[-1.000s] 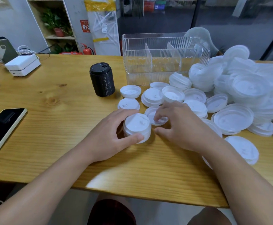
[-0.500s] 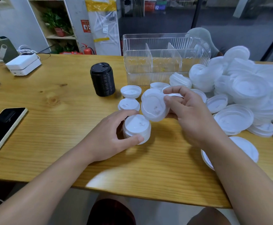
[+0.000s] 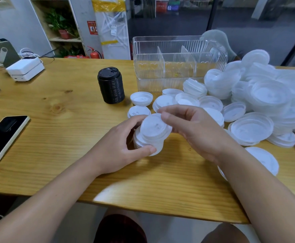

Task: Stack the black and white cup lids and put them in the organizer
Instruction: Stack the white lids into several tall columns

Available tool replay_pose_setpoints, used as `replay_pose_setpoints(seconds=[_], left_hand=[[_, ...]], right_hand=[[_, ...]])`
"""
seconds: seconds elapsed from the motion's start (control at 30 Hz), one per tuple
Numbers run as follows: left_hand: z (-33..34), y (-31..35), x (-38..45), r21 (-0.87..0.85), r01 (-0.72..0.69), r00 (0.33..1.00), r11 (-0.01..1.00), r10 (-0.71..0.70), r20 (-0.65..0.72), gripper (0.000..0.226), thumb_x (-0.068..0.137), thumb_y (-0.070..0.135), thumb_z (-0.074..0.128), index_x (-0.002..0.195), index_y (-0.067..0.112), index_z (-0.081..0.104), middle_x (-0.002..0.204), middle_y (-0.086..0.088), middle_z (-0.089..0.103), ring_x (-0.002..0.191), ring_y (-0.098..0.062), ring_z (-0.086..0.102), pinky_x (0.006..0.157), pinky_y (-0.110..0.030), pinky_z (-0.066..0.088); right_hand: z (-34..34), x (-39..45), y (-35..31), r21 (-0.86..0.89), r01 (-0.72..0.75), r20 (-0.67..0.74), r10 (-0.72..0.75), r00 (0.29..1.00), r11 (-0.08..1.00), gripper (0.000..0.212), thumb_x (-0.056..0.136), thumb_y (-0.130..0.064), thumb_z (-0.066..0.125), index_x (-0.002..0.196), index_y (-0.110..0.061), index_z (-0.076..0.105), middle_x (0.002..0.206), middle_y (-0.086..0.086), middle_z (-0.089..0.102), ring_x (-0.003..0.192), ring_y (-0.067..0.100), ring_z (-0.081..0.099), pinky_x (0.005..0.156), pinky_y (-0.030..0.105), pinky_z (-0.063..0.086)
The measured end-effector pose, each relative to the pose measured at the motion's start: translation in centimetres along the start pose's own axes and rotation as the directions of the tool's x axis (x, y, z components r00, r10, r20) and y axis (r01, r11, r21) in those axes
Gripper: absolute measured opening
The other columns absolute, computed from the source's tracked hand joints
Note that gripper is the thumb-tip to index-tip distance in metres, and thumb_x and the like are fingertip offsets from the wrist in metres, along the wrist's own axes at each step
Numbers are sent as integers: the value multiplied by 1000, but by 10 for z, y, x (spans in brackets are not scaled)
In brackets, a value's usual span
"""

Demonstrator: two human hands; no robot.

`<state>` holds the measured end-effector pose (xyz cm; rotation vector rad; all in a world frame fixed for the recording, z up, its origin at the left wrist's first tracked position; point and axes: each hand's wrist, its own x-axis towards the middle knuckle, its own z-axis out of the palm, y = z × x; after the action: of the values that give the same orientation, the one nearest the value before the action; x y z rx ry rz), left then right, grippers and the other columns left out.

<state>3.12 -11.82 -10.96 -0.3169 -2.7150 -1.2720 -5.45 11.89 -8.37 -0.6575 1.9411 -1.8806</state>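
A short stack of white lids (image 3: 149, 143) stands on the wooden table (image 3: 55, 137), and my left hand (image 3: 120, 148) grips it from the left side. My right hand (image 3: 190, 127) pinches a single white lid (image 3: 153, 127), tilted, just over the top of that stack. A tall stack of black lids (image 3: 111, 85) stands further back to the left. The clear plastic organizer (image 3: 178, 62), with dividers, sits behind the lids and holds no lids that I can see. Several loose white lids (image 3: 141, 98) lie between the organizer and my hands.
A big heap of white lids (image 3: 269, 95) covers the table's right side. A phone (image 3: 3, 135) lies at the left near the front edge. A white box (image 3: 25, 69) sits at the far left, with cables behind it.
My right hand picked a white lid off the table, lifted it and brought it left and down over the stack. My left hand has stayed on the stack.
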Motion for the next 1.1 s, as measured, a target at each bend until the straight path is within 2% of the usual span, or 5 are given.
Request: replay_pose_setpoints(seconds=[0.23, 0.33, 0.43, 0.67, 1.1], left_hand=[[0, -3, 0, 22, 8, 1000, 1000, -8, 3, 63, 89, 42, 91, 144, 43, 61, 136, 18, 71, 128, -11, 67, 105, -46, 55], [1, -5, 0, 19, 17, 1000, 1000, -17, 1, 67, 87, 44, 93, 145, 42, 61, 137, 18, 71, 129, -10, 66, 107, -45, 55], [0, -6, 0, 17, 50, 999, 999, -50, -2, 89, 79, 49, 97, 155, 43, 51, 142, 24, 68, 135, -1, 62, 113, -36, 51], [0, -10, 1, 37, 86, 996, 996, -86, -16, 119, 71, 52, 101, 167, 47, 31, 143, 39, 61, 141, 12, 51, 116, -21, 38], [0, -7, 1, 59, 66, 997, 996, -62, -55, 93, 69, 49, 102, 151, 45, 59, 136, 32, 68, 131, 7, 61, 110, -24, 49]], right_hand=[[3, -4, -1, -405, 79, 56, -62, 997, 911, 49, 81, -36, 95, 127, -33, 76, 119, -13, 78, 109, 12, 72, 98, 48, 58], [3, -4, 2, -522, 104, 59, -86, 995, 847, 50, 83, -44, 93, 130, -39, 75, 117, -17, 74, 100, 7, 66, 83, 31, 53], [6, -4, 5, -624, 126, 85, -94, 992, 772, 55, 87, -53, 86, 138, -41, 69, 119, -20, 70, 111, -1, 62, 87, 19, 46], [7, -5, 11, -704, 154, 100, -118, 988, 693, 56, 89, -63, 79, 139, -39, 68, 128, -23, 71, 125, -3, 61, 106, 31, 51], [9, -6, 7, -706, 208, 165, -128, 978, 677, 60, 95, -60, 74, 148, -35, 64, 146, -26, 62, 131, -9, 55, 103, 16, 46]])
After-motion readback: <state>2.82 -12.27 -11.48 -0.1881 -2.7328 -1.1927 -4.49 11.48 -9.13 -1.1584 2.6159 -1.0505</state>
